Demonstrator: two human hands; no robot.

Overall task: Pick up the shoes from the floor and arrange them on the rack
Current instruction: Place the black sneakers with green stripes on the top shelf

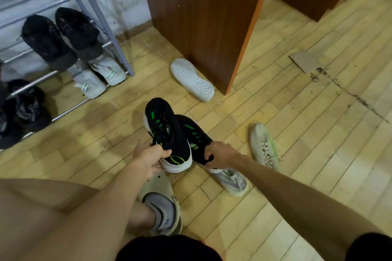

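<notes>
Left hand [146, 159] grips the heel of one black-and-green sneaker [165, 131], right hand [220, 155] pinches its mate [196, 133]; rack [63, 4] to the left.

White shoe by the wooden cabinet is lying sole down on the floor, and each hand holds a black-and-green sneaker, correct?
Not quite. The head view shows the white shoe by the wooden cabinet lying upside down, ridged sole facing up. The rest stands: the left hand grips one black-and-green sneaker, the right hand the other.
</notes>
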